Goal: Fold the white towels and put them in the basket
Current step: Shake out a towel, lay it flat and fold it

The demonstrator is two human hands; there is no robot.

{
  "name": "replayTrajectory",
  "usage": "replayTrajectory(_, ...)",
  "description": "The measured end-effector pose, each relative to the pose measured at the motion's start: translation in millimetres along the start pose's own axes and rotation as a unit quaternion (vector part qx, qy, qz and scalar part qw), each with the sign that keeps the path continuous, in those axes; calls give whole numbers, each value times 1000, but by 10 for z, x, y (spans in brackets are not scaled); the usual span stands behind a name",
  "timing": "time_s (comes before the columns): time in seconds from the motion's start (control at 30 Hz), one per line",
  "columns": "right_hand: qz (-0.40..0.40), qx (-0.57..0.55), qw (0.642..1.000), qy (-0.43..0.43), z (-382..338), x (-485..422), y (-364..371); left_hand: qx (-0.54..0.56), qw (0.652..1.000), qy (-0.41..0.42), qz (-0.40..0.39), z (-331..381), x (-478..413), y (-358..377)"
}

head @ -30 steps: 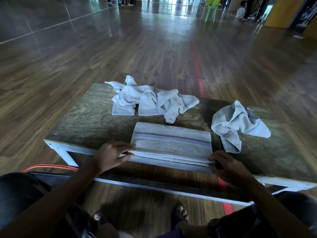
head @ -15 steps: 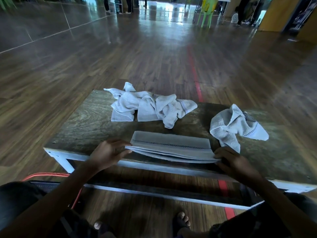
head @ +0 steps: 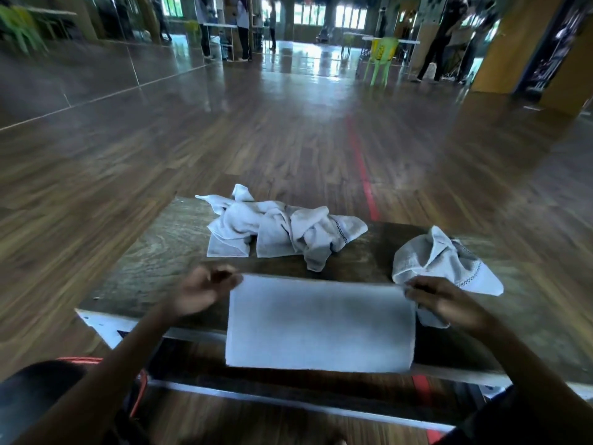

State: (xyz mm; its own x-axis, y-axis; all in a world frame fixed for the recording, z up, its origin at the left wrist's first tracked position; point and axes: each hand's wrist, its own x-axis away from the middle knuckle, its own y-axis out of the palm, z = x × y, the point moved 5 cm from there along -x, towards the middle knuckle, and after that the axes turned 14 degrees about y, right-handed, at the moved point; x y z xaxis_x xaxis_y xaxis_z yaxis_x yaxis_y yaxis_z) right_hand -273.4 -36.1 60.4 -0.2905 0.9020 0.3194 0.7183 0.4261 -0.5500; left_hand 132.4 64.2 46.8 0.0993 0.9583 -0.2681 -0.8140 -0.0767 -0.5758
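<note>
1. Head view, lower centre of the frame: a folded white towel [head: 319, 322] is held up by its two upper corners. It hangs flat in front of the near edge of the wooden table [head: 150, 252], and it is blurred.
2. The towel's upper left corner is pinched by the left hand [head: 200, 292], whose fingers are curled round the cloth.
3. The upper right corner is pinched in the same way by the right hand [head: 444, 305].
4. A heap of crumpled white towels [head: 282, 232] is seen on the table at mid-frame, beyond the held towel and apart from it.
5. A single crumpled towel [head: 442, 261] lies right of centre on the table, just behind the right hand; whether it is touched cannot be told.
6. A red line [head: 362, 175] is seen on the wooden floor [head: 224, 139] beyond the table, and a green chair [head: 382, 56] is seen at the upper right.
</note>
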Motion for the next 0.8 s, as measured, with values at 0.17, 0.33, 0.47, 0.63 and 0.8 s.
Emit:
replayTrajectory(0.17, 56, 133, 987, 66, 395, -484, 313, -96, 992, -74, 14, -517, -170, 446)
replayTrajectory(0.33, 86, 194, 975, 66, 379, -693, 382, -128, 984, -117, 46, -603, -379, 527)
replayTrajectory(0.47, 119, 219, 967, 49, 334, -817, 432, -222, 963, -142, 57, -595, -439, 544)
replayTrajectory(0.63, 203, 379, 903, 14, 87, -757, 640, -345, 935, 36, 72, -334, -499, 742)
replayTrajectory(0.8, 165, 391, 893, -148, -156, -567, 1335, -372, 899, 226, -50, -40, -430, 1444)
